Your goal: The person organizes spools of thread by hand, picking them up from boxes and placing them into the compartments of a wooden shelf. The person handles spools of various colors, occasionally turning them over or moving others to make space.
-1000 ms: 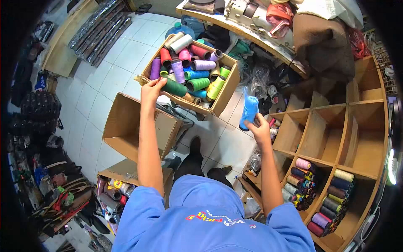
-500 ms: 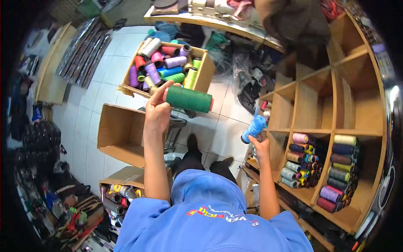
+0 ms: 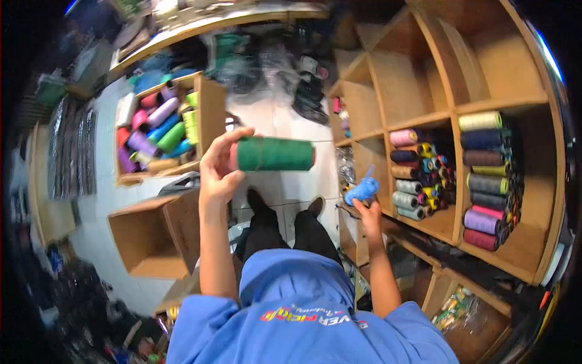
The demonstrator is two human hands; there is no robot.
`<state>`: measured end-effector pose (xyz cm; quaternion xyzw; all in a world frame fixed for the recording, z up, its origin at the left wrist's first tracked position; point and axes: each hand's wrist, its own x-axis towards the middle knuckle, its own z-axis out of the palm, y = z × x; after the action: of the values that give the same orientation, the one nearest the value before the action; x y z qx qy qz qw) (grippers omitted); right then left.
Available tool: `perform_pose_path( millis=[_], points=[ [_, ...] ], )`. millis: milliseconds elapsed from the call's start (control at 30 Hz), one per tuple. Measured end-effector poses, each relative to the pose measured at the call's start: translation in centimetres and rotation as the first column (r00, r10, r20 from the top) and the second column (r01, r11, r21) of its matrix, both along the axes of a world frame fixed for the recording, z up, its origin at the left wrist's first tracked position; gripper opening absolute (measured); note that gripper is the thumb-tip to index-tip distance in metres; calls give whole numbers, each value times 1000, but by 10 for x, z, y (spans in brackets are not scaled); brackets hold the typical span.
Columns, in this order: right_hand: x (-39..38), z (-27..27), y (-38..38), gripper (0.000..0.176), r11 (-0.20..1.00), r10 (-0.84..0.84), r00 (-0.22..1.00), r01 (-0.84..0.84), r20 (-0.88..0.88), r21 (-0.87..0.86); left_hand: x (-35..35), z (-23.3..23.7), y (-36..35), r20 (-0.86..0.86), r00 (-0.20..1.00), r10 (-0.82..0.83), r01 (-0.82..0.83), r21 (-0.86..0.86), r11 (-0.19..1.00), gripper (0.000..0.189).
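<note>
My left hand (image 3: 219, 167) grips a large green thread spool (image 3: 276, 154) by its reddish end, holding it sideways over the floor. In my right hand (image 3: 368, 213) is a smaller blue thread spool (image 3: 362, 190), with a loose blue strand standing up from it. The right hand is near the wooden shelf (image 3: 418, 123), where stacks of thread spools lie on their sides in two compartments. To the left, a box (image 3: 209, 115) holds a heap of mixed-colour spools (image 3: 159, 130).
Below the spool box stands an open cardboard box (image 3: 142, 236). A work table (image 3: 224, 23) runs along the back, with bags and dark items beneath it. A lower bin (image 3: 461, 309) with wrapped items sits at the right, and dark bundles (image 3: 73, 267) lie at the left.
My view has turned to the right, so the shelf shows more fully and the spool box sits farther left. Both hands still hold their spools.
</note>
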<state>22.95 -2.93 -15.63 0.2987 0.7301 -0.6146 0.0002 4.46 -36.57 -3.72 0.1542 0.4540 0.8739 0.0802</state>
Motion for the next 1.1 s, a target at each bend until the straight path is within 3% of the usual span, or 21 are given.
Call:
perform_pose_path(
  millis=[33, 100, 200, 300, 400, 633, 833, 867, 933, 1033, 1100],
  points=[
    [-1, 4, -8, 40, 990, -115, 992, 118, 41, -73, -1, -18, 11, 74, 996, -49, 47, 35, 998, 64],
    [14, -42, 10, 40, 990, -128, 987, 133, 97, -49, -1, -63, 39, 219, 966, -141, 121, 104, 987, 69],
    [15, -119, 28, 40, 928, -340, 940, 332, -20, -173, 11, -147, 80, 514, 808, -288, 215, 198, 956, 70],
    [29, -204, 77, 38, 903, -413, 911, 412, 18, -119, 32, -249, 120, 618, 709, -339, 260, 217, 941, 58],
    [14, -257, 114, 34, 844, -527, 847, 532, 68, -77, 58, -309, 158, 704, 626, -336, 239, 237, 942, 50],
    [-41, -339, 214, 40, 597, -789, 604, 797, -111, 95, 89, -401, 177, 801, 515, -306, 423, 74, 903, 62],
    [-57, -368, 313, 37, 281, -933, 311, 944, -179, 172, 89, -439, 171, 839, 470, -276, 388, 85, 918, 57],
    [-42, -383, 348, 48, 367, -898, 401, 910, -180, 195, 87, -446, 168, 833, 475, -283, 399, 83, 913, 58],
    [-46, -384, 359, 48, 209, -948, 292, 872, -126, 443, 85, -460, 165, 822, 499, -275, 414, 52, 909, 59],
    [-26, -406, 411, 48, 90, -964, 233, 735, -125, 672, 79, -471, 164, 823, 520, -228, 416, -11, 909, 60],
    [-22, -409, 428, 49, 85, -979, 188, 726, -78, 683, 76, -475, 164, 823, 519, -233, 403, 4, 915, 61]
  ],
)
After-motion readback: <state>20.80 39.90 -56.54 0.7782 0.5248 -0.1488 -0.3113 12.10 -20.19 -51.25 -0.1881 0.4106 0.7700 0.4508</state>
